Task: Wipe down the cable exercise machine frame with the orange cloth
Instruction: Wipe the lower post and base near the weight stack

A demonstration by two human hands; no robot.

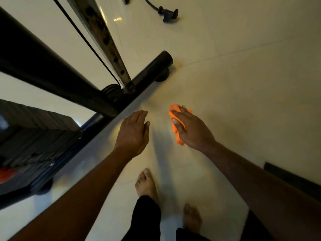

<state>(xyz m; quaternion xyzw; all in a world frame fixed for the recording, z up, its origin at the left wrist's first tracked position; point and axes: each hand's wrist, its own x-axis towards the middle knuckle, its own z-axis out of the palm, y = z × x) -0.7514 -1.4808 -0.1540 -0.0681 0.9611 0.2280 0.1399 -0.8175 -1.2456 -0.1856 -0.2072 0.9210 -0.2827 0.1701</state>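
Observation:
The cable machine's black frame fills the left: a thick slanted tube, a perforated upright post with a black cable beside it, and a base tube lying on the floor. My right hand is shut on the folded orange cloth, held in the air to the right of the base tube and apart from it. My left hand hovers with fingers loosely together and nothing in it, just right of the base tube.
A dark weight stack stands at the left. A rubber foot props the base tube's end. A black cable handle lies on the pale tiled floor at the top. My bare feet stand below my hands. A dark skirting edge runs at the right.

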